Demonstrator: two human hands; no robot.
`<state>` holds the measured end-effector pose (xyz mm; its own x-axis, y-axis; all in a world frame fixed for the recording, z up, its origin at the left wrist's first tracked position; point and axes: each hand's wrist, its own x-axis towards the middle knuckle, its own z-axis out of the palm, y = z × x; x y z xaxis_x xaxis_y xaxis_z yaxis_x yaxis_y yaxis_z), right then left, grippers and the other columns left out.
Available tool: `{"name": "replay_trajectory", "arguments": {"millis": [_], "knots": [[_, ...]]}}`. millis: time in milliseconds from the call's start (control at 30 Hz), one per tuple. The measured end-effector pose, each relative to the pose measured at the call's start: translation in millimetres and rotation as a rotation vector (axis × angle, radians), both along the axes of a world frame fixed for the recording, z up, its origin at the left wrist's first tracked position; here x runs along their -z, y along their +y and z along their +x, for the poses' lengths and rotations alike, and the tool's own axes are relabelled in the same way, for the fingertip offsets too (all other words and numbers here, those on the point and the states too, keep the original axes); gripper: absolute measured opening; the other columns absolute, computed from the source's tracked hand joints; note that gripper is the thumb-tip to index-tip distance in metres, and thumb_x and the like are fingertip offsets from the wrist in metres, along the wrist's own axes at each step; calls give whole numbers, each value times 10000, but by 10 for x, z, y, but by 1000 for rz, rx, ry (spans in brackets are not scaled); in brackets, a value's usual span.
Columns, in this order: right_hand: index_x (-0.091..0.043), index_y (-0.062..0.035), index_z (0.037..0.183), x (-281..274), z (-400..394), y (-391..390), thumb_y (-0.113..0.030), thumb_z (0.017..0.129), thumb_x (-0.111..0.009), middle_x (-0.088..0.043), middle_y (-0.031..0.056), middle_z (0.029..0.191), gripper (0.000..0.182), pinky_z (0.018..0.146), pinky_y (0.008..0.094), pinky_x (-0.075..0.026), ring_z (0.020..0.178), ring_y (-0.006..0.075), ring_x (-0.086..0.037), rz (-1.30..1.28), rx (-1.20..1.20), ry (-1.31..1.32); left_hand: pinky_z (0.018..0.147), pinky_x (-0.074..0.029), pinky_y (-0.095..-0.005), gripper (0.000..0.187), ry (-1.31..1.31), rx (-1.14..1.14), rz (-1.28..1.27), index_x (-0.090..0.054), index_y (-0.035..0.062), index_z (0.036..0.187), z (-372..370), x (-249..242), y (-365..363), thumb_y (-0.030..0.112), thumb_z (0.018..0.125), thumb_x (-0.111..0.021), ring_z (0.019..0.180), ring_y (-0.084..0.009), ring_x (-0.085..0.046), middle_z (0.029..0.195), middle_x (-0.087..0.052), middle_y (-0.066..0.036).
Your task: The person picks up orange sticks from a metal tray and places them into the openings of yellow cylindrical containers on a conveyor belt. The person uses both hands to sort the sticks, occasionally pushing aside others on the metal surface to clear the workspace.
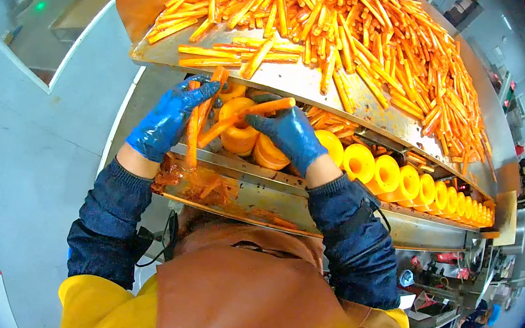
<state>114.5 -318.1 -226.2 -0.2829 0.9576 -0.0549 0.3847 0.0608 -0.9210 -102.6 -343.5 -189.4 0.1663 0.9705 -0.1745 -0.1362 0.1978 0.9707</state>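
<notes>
Orange sticks (194, 127) are gripped in my left hand (172, 111), which wears a blue glove; they hang down past the fingers. My right hand (290, 134), also gloved in blue, pinches one longer orange stick (277, 105) that slants down to the left, close to the sticks in my left hand. Between and just beyond the hands are round orange cups (237, 135) with hollow centres. Their row (386, 173) runs off to the right. Red-brown residue (196, 181) covers the ledge below my left hand.
A metal tray (226, 43) heaped with orange sticks (362, 30) slopes above the cup row. A metal rail (414, 229) runs along the near side. At the lower right are equipment and a person in dark clothing with a blue cap (493, 315).
</notes>
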Motion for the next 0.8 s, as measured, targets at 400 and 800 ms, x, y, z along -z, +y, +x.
{"name": "replay_trajectory", "arguments": {"millis": [400, 800], "knots": [[-650, -25, 925, -20, 361, -192, -312, 831, -665, -655, 141, 808, 303, 659, 344, -490, 713, 216, -629, 393, 33, -446, 769, -504, -285, 247, -302, -155, 140, -571, 67, 1078, 260, 168, 208, 232, 896, -595, 846, -134, -588, 934, -597, -24], [-644, -26, 807, -162, 714, -421, -247, 874, -649, -621, 60, 639, 231, 507, 271, -429, 565, 89, -548, 252, 464, 182, 820, -476, -282, 289, 19, 123, 110, -581, 62, 1153, 306, 362, 256, 178, 888, -567, 955, -165, -601, 1050, -629, -50]]}}
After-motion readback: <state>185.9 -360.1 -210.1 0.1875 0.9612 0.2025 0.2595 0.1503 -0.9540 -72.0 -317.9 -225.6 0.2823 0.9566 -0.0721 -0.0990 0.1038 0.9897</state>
